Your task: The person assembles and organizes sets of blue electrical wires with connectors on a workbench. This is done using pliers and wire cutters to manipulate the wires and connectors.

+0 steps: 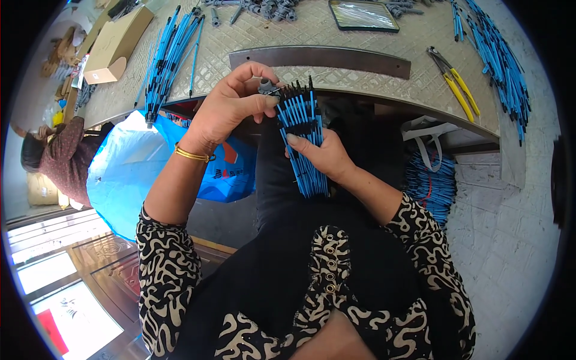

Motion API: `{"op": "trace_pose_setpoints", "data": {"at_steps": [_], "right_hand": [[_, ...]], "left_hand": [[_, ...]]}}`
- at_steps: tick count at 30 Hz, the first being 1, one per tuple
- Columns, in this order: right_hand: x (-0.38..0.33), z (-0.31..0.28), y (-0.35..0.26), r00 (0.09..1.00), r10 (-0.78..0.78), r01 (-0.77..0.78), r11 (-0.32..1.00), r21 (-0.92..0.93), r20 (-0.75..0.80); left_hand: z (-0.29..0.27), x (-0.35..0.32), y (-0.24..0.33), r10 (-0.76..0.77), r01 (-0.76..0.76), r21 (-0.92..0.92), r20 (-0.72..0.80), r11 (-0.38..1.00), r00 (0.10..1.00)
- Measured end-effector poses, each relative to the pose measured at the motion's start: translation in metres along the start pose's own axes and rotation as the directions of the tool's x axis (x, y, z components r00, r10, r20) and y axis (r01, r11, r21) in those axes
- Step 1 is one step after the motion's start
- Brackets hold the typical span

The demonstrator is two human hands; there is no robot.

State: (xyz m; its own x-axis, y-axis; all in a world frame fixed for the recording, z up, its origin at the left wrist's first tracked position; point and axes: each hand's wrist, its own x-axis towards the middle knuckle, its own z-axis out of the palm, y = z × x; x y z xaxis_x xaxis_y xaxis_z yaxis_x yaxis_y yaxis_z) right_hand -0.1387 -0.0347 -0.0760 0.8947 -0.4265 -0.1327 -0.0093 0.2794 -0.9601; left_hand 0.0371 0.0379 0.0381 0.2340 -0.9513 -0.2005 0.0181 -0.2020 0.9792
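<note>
My left hand (219, 114) pinches a small dark grey plastic fitting (266, 87) between thumb and fingers, right beside the top of a tube bundle. That bundle of thin blue tubes (309, 177) with black ends is gripped by my right hand (329, 157), its thumb lying across the front. The tubes stand nearly upright over my lap, just before the table edge. Black pieces cross the bundle near its middle. Whether the fitting touches a tube end, I cannot tell.
On the table (216, 66) are a metal strip (321, 58), yellow-handled cutters (459, 93), a dark tray (364, 27), grey fittings (264, 8) and more blue tubes (171, 57). A cardboard box (114, 45) stands left. Below are a blue bag (132, 159) and bundled tubes (435, 192). Another person (63, 153) sits far left.
</note>
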Motion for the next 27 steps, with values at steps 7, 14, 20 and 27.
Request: {"op": "trace_pose_setpoints", "data": {"at_steps": [7,14,20,27], "right_hand": [[0.0,0.001,0.001,0.999,-0.028,0.026,0.998,-0.055,-0.032],[-0.002,0.002,-0.001,1.0,-0.013,0.012,0.999,-0.053,-0.015],[0.003,-0.006,-0.003,0.996,0.052,-0.056,0.997,0.055,0.074],[0.0,-0.002,-0.002,0.998,0.055,-0.056,0.998,0.022,0.032]], "left_hand": [[0.005,-0.002,0.004,0.002,-0.003,-0.006,-0.078,1.0,0.997],[-0.005,-0.003,0.001,-0.002,0.002,-0.014,0.041,1.0,0.999],[-0.004,-0.002,-0.006,0.025,-0.013,-0.147,0.08,0.989,0.997],[-0.002,-0.006,-0.007,0.044,-0.044,-0.01,0.037,0.999,0.998]]}}
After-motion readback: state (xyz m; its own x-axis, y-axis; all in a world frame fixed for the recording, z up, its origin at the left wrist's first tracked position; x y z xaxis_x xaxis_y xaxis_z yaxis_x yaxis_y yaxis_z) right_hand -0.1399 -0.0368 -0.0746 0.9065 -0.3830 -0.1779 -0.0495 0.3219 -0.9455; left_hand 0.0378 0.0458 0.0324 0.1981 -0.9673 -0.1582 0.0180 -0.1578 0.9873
